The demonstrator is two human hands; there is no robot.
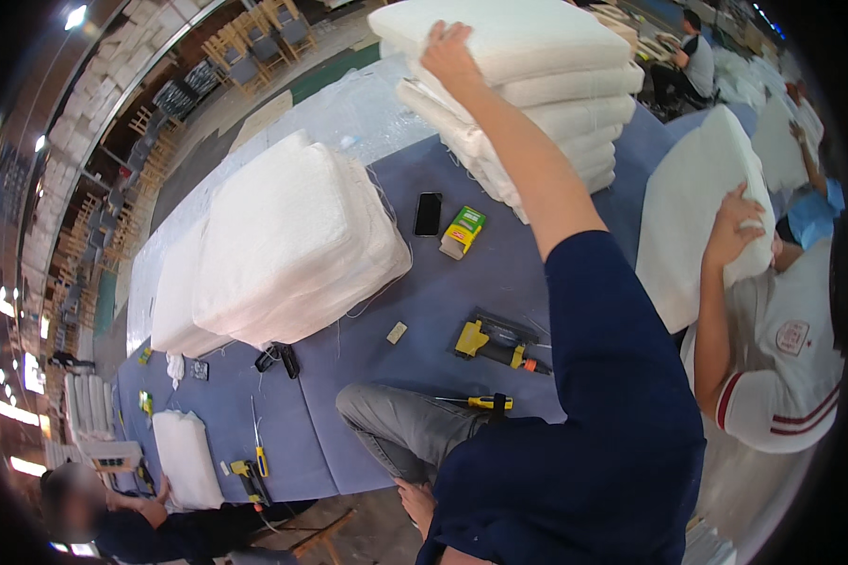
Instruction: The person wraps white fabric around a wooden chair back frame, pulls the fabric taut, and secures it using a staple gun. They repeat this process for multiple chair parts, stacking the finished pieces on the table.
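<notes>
Right hand (450, 55) open on white cushion (546, 33) edge, left grip (418, 502) unclear, wide blue tabletop (509, 278) alongside

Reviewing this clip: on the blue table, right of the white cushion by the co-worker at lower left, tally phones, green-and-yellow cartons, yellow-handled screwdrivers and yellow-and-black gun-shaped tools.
Phone: 1
Carton: 1
Screwdrivers: 2
Gun-shaped tools: 2
Total: 6

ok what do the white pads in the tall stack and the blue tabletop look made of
White pads: probably matte fabric over foam, judging by soft, rounded edges. Blue tabletop: seemingly dull cloth, with a visible seam; what's underneath is hidden.
</notes>
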